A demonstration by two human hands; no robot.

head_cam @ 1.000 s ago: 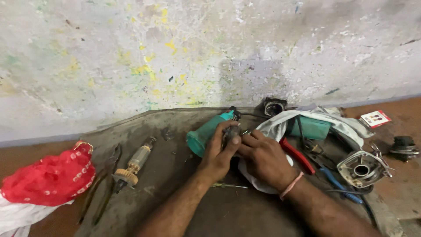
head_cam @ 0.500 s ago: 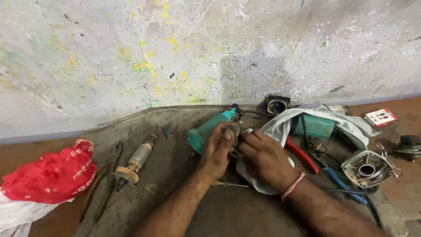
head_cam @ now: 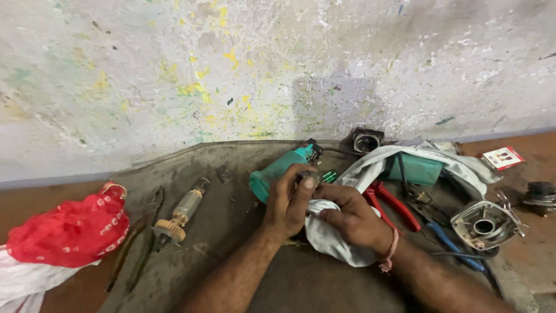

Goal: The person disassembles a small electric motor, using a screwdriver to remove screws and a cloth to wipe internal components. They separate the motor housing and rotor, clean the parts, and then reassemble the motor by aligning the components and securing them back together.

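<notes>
Hands mid-frame: left hand (head_cam: 289, 200) steadies the teal grinder housing (head_cam: 278, 171) on the grey mat (head_cam: 191, 255), fingers curled over its end, while right hand (head_cam: 347, 217) pinches a white rag (head_cam: 330, 240), apparently for wiping. Armature (head_cam: 182, 211) lies off left.

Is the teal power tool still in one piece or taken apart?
Taken apart: the teal housing lies open-ended under the left hand, and its armature lies separately.
</notes>
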